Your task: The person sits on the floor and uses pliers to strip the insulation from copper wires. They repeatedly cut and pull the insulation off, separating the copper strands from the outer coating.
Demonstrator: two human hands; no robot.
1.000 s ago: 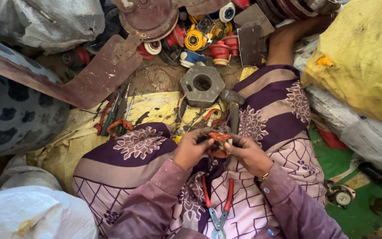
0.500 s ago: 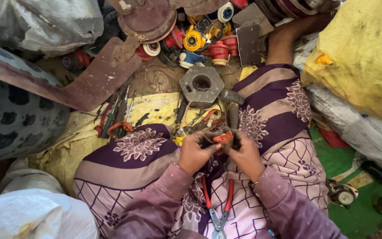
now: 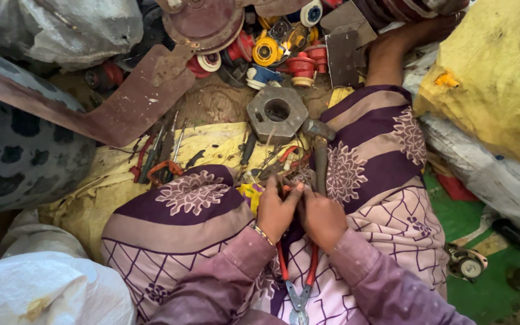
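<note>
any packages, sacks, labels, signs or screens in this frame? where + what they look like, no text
No labels, signs or screens visible.
Yellow sack: upper right, bulging, woven, stained.
White sack: right, under the yellow one, long, crumpled.
Grey plastic bag: upper left, wrinkled.
White bag: lower left corner, rounded.
Left hand and right hand: centre, together over the lap.

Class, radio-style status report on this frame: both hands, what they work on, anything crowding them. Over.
Left hand and right hand pressed together on a small part, hidden by fingers. Red-handled pliers lying in lap below. Hammer and grey hexagonal block close ahead.
</note>
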